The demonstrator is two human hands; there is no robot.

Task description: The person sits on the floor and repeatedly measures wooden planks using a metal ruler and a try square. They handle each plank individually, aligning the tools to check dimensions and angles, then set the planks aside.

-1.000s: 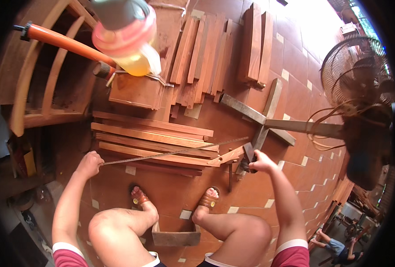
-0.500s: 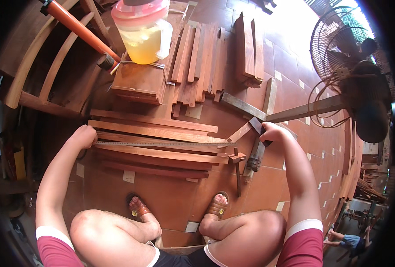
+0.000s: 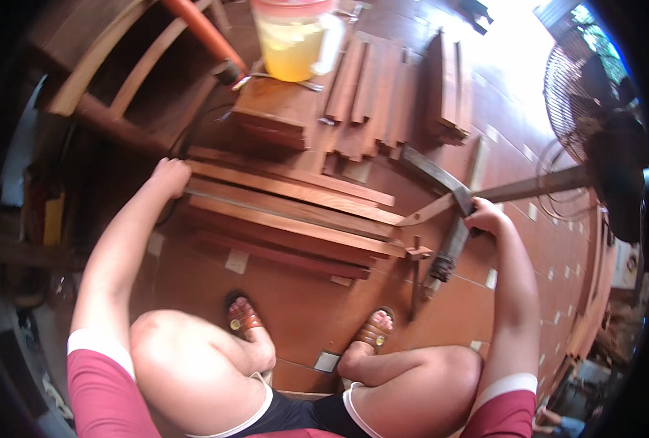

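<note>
Reddish-brown wood strips (image 3: 302, 226), yellow liquid (image 3: 289, 55), white-trimmed maroon sleeves (image 3: 109, 387)

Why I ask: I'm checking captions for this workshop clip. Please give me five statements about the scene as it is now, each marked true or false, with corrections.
1. The left hand is at the left ends of several wooden strips. True.
2. The right hand is empty. False: its fingers hold a dark piece.
3. The jug above the wooden box contains yellow liquid. True.
4. The fan stands at the left side of the picture. False: it is at the right.
5. The person wears brown sandals. True.
</note>
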